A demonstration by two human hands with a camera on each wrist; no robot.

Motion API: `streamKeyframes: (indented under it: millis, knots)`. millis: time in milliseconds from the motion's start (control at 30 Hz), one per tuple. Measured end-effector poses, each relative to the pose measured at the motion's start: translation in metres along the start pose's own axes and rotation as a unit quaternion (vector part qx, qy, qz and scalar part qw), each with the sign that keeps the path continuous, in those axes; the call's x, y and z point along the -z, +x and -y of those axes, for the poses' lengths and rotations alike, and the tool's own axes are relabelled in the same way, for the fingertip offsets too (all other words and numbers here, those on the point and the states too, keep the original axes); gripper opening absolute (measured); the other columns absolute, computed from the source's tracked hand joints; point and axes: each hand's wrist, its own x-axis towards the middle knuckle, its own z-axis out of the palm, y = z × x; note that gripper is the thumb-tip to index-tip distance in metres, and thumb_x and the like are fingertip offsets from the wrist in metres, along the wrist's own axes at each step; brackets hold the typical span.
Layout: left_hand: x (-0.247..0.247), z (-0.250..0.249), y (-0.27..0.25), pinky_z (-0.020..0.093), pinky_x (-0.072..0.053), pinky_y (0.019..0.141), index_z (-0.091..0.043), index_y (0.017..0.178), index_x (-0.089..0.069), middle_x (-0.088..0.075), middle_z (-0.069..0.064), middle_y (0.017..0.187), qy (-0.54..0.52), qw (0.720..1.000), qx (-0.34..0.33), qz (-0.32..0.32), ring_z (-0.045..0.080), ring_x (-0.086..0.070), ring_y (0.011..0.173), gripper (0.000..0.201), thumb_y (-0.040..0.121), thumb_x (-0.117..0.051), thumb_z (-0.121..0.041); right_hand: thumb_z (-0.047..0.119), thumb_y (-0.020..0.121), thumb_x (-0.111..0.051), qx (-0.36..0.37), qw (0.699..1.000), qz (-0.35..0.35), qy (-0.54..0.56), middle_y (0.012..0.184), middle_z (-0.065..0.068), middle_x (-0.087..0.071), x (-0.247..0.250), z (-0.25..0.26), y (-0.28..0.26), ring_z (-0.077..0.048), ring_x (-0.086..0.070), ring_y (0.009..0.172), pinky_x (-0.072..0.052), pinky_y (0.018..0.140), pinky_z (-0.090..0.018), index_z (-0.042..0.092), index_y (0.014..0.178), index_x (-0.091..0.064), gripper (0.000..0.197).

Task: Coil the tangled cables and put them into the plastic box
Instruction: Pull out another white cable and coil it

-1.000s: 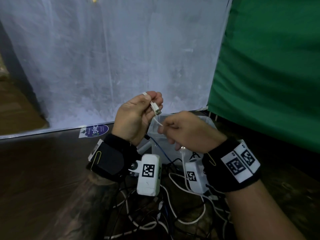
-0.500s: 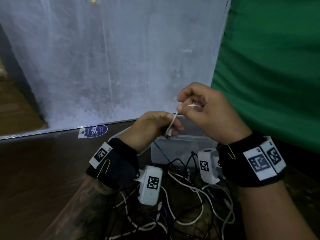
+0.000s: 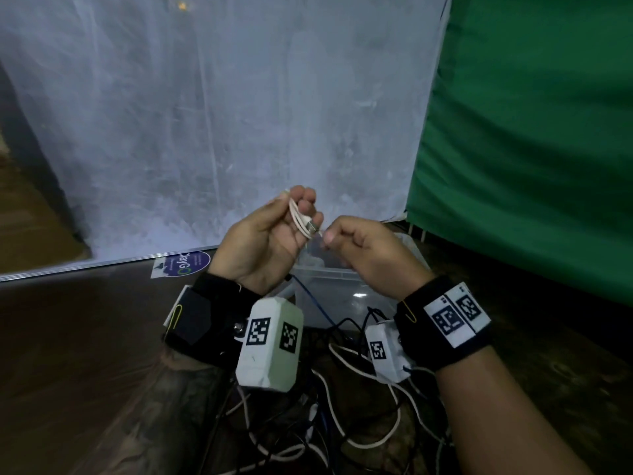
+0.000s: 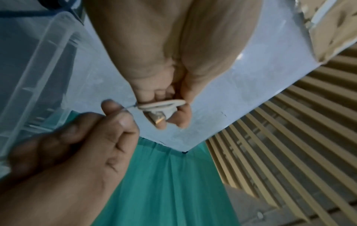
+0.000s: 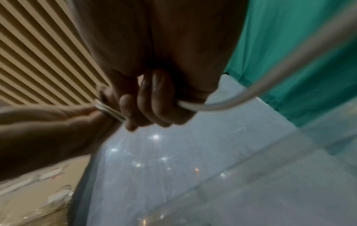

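My left hand point(image 3: 291, 221) is raised above the clear plastic box point(image 3: 342, 296) and pinches a few loops of a white cable point(image 3: 297, 217), whose metal USB plug point(image 4: 158, 119) sticks out past the fingers. My right hand point(image 3: 346, 241), just to its right, has its fingers curled round the same white cable point(image 5: 222, 105), which runs taut from the loops and trails away behind the hand. In the left wrist view the right hand point(image 4: 108, 120) holds the strand right beside the loops point(image 4: 161, 104).
A tangle of white, black and blue cables point(image 3: 342, 423) lies on the dark floor in front of the box. A white sheet point(image 3: 222, 114) hangs behind, a green curtain point(image 3: 531, 132) to the right. A round sticker point(image 3: 186, 265) lies on the floor at the left.
The right hand has come down from its raised position to beside the left hand. The left hand has lifted and turned palm-up, and more white loops lie in its fingers.
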Motion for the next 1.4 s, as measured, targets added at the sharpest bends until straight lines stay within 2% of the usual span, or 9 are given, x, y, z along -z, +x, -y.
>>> streamKeyframes:
  millis: [133, 333, 467, 600, 733, 900, 1033, 1200, 1400]
  knots:
    - [0.01, 0.002, 0.005, 0.034, -0.058, 0.083, -0.004, 0.1, -0.059, -0.072, 0.009, 0.09, -0.057, 0.994, -0.006, -0.095, 0.011, -0.071, 0.079, 0.022, 0.102, -0.039, -0.012, 0.008, 0.1, -0.053, -0.001, 0.993, 0.08, -0.083, 0.056, 0.014, -0.052, -0.002, 0.014, -0.002, -0.001, -0.043, 0.052, -0.036, 0.056, -0.019, 0.003, 0.093, -0.069, 0.019]
    - [0.021, 0.016, 0.009, 0.03, -0.059, 0.081, 0.0, 0.099, -0.061, -0.074, 0.009, 0.089, 0.105, 0.983, -0.077, -0.13, 0.013, -0.071, 0.082, 0.025, 0.103, -0.038, -0.009, 0.022, 0.098, -0.06, -0.005, 0.972, 0.121, -0.204, 0.064, -0.016, -0.052, 0.01, 0.039, -0.01, -0.007, -0.038, 0.052, -0.033, 0.051, -0.025, -0.005, 0.084, -0.067, 0.032]
    - [0.02, 0.019, 0.006, 0.027, -0.057, 0.079, 0.004, 0.1, -0.062, -0.073, 0.011, 0.09, 0.219, 0.97, -0.061, -0.085, 0.016, -0.068, 0.081, 0.023, 0.101, -0.042, -0.008, 0.023, 0.094, -0.065, 0.013, 0.97, 0.12, -0.213, 0.062, -0.016, -0.054, 0.015, 0.054, -0.015, -0.009, -0.039, 0.052, -0.036, 0.052, -0.024, 0.001, 0.078, -0.07, 0.028]
    - [0.004, 0.024, -0.003, 0.033, -0.049, 0.074, 0.019, 0.1, -0.06, -0.06, 0.027, 0.092, 0.325, 0.945, 0.014, 0.011, 0.029, -0.058, 0.08, 0.024, 0.094, -0.047, -0.001, 0.027, 0.091, -0.068, 0.027, 0.991, 0.037, -0.124, 0.074, -0.004, -0.073, 0.028, 0.053, -0.015, -0.018, -0.07, 0.073, -0.058, 0.07, -0.038, 0.017, 0.08, -0.074, 0.016]
    - [-0.008, 0.025, -0.011, 0.032, -0.051, 0.074, 0.016, 0.099, -0.06, -0.065, 0.024, 0.091, 0.264, 0.958, 0.075, 0.081, 0.026, -0.061, 0.075, 0.028, 0.092, -0.046, -0.007, 0.007, 0.097, -0.061, 0.057, 0.998, -0.04, -0.002, 0.065, -0.016, -0.063, 0.04, 0.048, -0.017, -0.022, -0.066, 0.058, -0.053, 0.061, -0.027, 0.001, 0.082, -0.067, 0.017]
    - [-0.008, 0.017, -0.015, 0.037, -0.053, 0.078, 0.008, 0.094, -0.061, -0.063, 0.021, 0.089, 0.194, 0.968, 0.086, 0.136, 0.023, -0.059, 0.072, 0.026, 0.092, -0.045, -0.013, 0.02, 0.1, -0.059, 0.049, 0.996, -0.072, -0.029, 0.088, -0.007, -0.072, 0.04, 0.027, -0.009, -0.023, -0.067, 0.087, -0.053, 0.084, -0.04, 0.015, 0.094, -0.073, 0.017]
    - [-0.011, 0.011, -0.015, 0.034, -0.054, 0.079, -0.001, 0.091, -0.065, -0.062, 0.011, 0.087, 0.12, 0.977, 0.081, 0.16, 0.016, -0.059, 0.074, 0.025, 0.094, -0.044, -0.015, 0.017, 0.103, -0.052, 0.06, 0.996, -0.056, 0.025, 0.07, -0.002, -0.065, 0.025, 0.022, -0.005, -0.001, -0.056, 0.058, -0.047, 0.057, -0.019, 0.013, 0.091, -0.071, 0.023]
    - [-0.015, 0.004, -0.008, 0.032, -0.056, 0.082, -0.003, 0.096, -0.059, -0.067, 0.008, 0.09, -0.009, 0.998, 0.014, 0.061, 0.011, -0.063, 0.076, 0.024, 0.099, -0.039, -0.016, 0.016, 0.105, -0.047, -0.022, 1.0, 0.003, 0.018, 0.059, -0.002, -0.047, 0.004, 0.017, -0.003, -0.008, -0.043, 0.045, -0.042, 0.045, -0.031, 0.001, 0.094, -0.063, 0.025]
    - [-0.004, -0.006, 0.002, 0.034, -0.056, 0.087, -0.001, 0.099, -0.06, -0.074, 0.009, 0.087, -0.047, 0.991, -0.089, -0.089, 0.012, -0.071, 0.075, 0.021, 0.101, -0.042, -0.011, 0.022, 0.105, -0.048, -0.058, 0.984, 0.144, -0.086, 0.058, -0.001, -0.058, -0.006, 0.038, -0.013, -0.023, -0.053, 0.048, -0.054, 0.051, -0.038, 0.014, 0.098, -0.068, 0.023]
